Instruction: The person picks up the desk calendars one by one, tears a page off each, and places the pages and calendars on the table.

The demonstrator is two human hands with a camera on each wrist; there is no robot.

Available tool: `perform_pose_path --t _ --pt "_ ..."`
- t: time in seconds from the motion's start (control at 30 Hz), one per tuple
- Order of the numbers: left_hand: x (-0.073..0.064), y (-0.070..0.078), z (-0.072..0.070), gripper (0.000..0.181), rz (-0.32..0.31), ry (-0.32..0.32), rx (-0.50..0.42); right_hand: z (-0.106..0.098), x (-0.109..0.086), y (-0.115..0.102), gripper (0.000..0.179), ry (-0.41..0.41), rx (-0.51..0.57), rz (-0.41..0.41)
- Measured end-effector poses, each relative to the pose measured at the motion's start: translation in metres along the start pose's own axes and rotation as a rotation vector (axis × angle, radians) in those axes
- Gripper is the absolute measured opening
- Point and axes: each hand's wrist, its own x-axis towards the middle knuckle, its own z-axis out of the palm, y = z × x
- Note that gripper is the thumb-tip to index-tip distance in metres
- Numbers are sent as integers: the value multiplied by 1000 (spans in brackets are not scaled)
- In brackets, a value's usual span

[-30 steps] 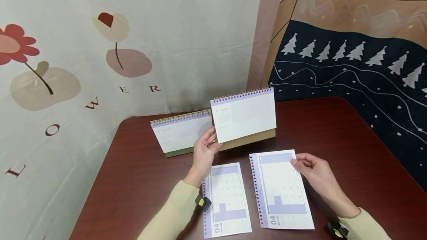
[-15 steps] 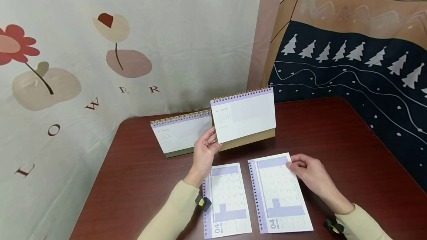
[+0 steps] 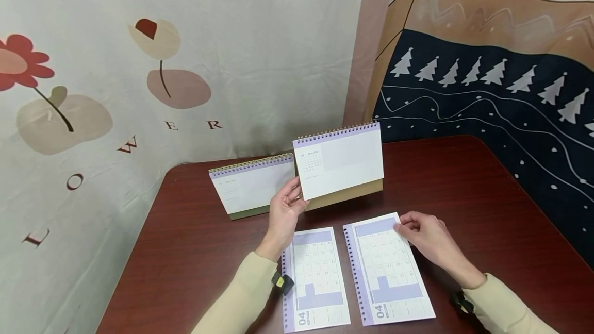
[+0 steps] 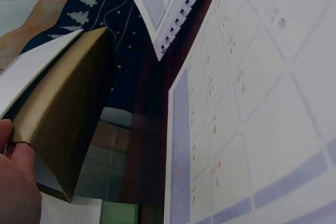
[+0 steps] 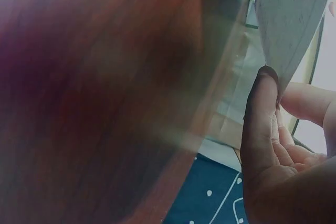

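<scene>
My left hand [image 3: 284, 218] grips the lower left corner of a spiral-bound desk calendar [image 3: 348, 156] with a tan base, its page printed May 2021. In the left wrist view, fingers hold the edge of that tan base [image 4: 65, 95]. Thumb and fingers of my right hand [image 3: 431, 238] pinch the top right corner of a loose calendar page [image 3: 394, 267] marked 04, punched along its left side. The right wrist view shows this page [image 5: 294, 19] between thumb and finger. A second loose 04 page [image 3: 320, 272] lies on the table beneath my left wrist.
Behind the left hand stands another desk calendar [image 3: 255, 184] with a green base, partly hidden by the tan one. The dark red table [image 3: 185, 251] meets a flower-printed curtain [image 3: 260, 66] at the back and a tree-patterned cloth [image 3: 487, 86] at the right.
My right hand has moved the pinched page slightly left and down, and the page has tilted a little. The left hand and the tan-based calendar stay in place.
</scene>
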Motion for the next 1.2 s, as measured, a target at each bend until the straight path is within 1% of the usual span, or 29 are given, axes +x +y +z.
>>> perform_pose_path --t 0.1,0.27,0.5,0.67,0.77,0.87,0.97,1.1,1.2 --pt "0 0 0 60 -1 -2 -4 -1 1 0 15 -11 -34 5" --pt "0 -1 0 60 4 -10 -8 -3 4 1 19 -54 -99 21" --pt "0 -2 0 61 -3 -44 -27 -2 7 5 19 -99 -165 28" --pt "1 -2 0 64 -14 -63 -27 -1 8 8 19 -116 -205 26" --pt "1 -1 1 65 -16 -74 -18 -3 7 9 20 -103 -227 18" --pt "2 -2 3 65 -18 -75 -5 -8 7 10 21 -66 -250 5" --pt "4 -2 5 64 -11 -78 21 -16 6 10 24 -29 -248 9" --pt "7 -5 8 61 -1 -84 68 -30 4 9 32 2 -202 35" --pt "10 -7 11 58 7 -88 107 -39 3 8 34 26 -155 42"
